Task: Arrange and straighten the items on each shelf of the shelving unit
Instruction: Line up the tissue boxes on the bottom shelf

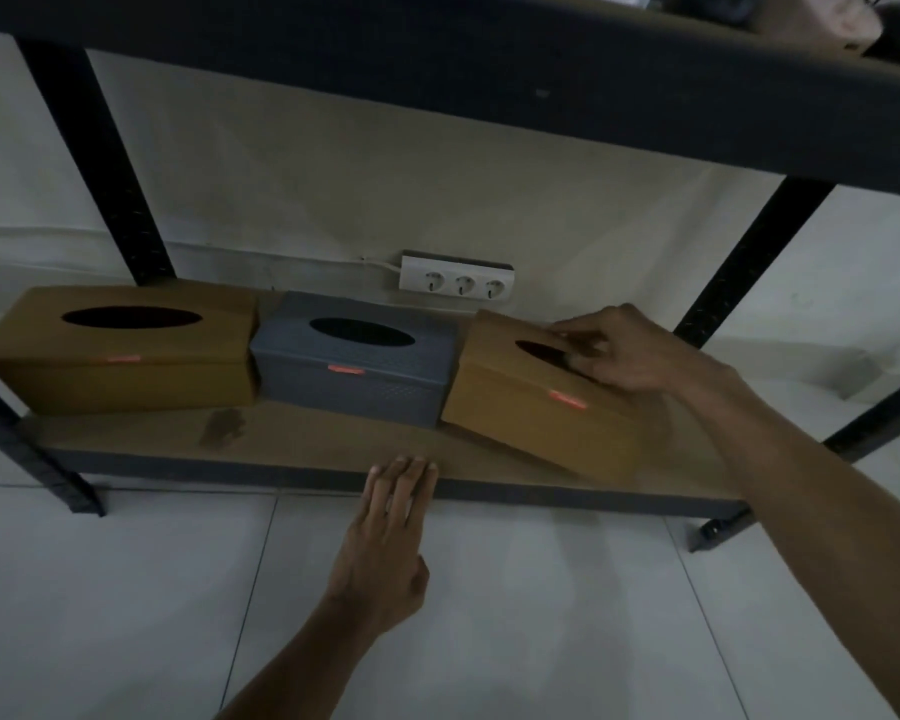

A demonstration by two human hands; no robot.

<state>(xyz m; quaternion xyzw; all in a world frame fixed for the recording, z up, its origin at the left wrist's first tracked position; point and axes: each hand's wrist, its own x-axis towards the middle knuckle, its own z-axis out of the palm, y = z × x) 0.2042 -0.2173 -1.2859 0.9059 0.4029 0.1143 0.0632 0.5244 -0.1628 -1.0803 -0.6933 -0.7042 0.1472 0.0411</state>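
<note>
Three tissue boxes stand on the bottom shelf (302, 449). A tan box (120, 350) sits at the left, square to the edge. Beside it, touching, is a grey box (354, 361). A second tan box (536, 402) at the right lies skewed, its right end turned toward the front. My right hand (614, 350) grips this box from above, fingers curled at its oval opening. My left hand (391, 532) reaches toward the shelf's front edge, fingers straight and together, holding nothing.
A white three-socket power strip (455, 280) lies against the wall behind the boxes. Black uprights (100, 163) (749, 262) frame the shelf. The dark upper shelf (489, 80) overhangs close above. Pale floor tiles (152, 615) lie below.
</note>
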